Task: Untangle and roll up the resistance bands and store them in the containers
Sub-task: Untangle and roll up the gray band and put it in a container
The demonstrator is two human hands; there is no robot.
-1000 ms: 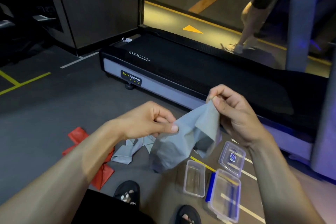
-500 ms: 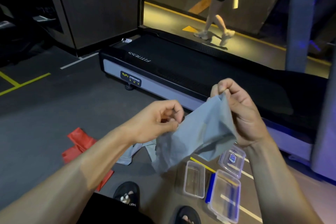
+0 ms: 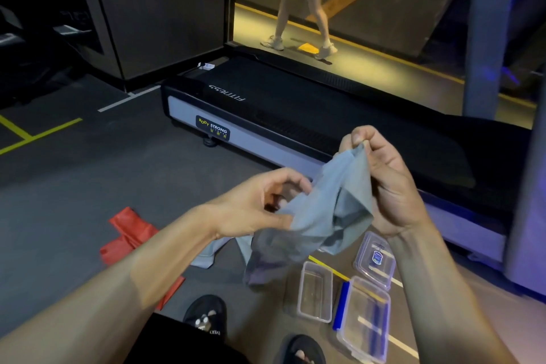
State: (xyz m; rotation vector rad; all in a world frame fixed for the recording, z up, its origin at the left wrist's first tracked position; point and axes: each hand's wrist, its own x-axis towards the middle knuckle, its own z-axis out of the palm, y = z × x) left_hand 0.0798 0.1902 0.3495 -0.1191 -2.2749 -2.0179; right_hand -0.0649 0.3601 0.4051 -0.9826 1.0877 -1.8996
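Grey band now bunched lower

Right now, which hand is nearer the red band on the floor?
Left. The left hand is up and right of the red band; the right hand is farther right.

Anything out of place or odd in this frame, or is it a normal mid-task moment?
Nothing damaged or spilled. The grey band is bunched between both hands, left hand and right hand. A red band lies crumpled on the floor. The clear containers sit open by the feet.
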